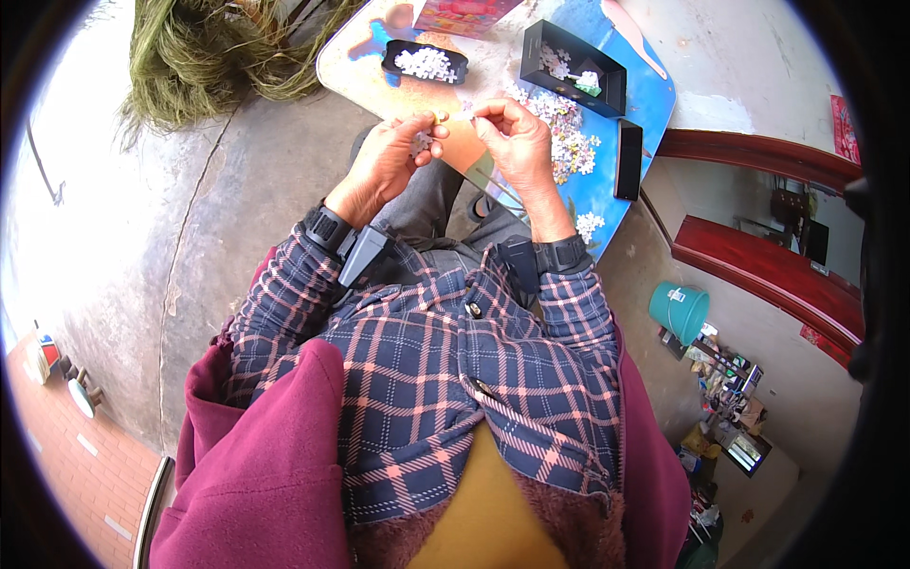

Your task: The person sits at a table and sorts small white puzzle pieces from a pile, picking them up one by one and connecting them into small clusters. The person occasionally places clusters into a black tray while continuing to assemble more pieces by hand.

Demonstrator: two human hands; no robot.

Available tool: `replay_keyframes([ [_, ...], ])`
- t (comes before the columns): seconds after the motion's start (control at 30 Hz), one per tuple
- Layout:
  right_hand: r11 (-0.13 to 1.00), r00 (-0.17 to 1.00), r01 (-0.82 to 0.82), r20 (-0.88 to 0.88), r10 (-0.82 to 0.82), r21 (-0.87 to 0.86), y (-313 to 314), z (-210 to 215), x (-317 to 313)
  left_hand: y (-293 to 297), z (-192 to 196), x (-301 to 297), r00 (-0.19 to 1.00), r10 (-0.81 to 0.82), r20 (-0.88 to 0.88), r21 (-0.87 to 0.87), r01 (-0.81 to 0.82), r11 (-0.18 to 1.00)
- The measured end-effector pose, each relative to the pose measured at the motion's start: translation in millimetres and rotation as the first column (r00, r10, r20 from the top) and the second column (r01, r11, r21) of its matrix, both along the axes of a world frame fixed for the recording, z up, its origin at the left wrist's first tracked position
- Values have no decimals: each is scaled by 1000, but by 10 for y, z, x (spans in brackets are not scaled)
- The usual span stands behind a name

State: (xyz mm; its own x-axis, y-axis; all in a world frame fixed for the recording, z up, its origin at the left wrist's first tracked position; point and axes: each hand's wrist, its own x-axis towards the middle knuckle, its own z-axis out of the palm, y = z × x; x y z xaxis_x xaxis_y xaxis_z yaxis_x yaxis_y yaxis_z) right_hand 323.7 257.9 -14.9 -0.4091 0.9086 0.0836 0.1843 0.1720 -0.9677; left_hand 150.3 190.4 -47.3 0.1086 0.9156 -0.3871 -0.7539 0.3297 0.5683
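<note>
My left hand is curled around a few small white jigsaw puzzle pieces, with a yellowish bit showing at its thumb tip. To its right, my right hand pinches a pale puzzle piece between thumb and forefinger. Both hands are above the near edge of a colourful printed table, fingertips a small gap apart. Just beyond the right hand lies a loose heap of puzzle pieces, mostly white with some yellow. A few more pieces lie near the table's right corner.
A black tray of pieces sits at the far left of the table. Farther right stand an open black box with pieces inside and a black rectangular object. Dried grass hangs at far left; a teal bucket is at right.
</note>
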Motion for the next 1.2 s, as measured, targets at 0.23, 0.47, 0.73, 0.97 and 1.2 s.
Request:
replay_keyframes([
  [0.23,954,987,-60,159,13,293,-80,30,4,-17,40,32,995,-98,25,25,97,995],
  [0.47,999,986,50,161,-49,1,-62,-15,-5,-7,28,13,994,-35,-104,14,37,999],
  [0.73,989,994,76,91,-65,-125,81,-75,30,-17,-29,11,992,-19,-126,1,19,1000],
  [0.97,843,860,492,-31,-510,-216,868,194,410,3,-33,-6,998,-15,-56,41,17,999],
  [1.2,946,992,125,7,-128,-300,394,48,277,-3,-61,16,1000,-24,-19,47,24,999],
])
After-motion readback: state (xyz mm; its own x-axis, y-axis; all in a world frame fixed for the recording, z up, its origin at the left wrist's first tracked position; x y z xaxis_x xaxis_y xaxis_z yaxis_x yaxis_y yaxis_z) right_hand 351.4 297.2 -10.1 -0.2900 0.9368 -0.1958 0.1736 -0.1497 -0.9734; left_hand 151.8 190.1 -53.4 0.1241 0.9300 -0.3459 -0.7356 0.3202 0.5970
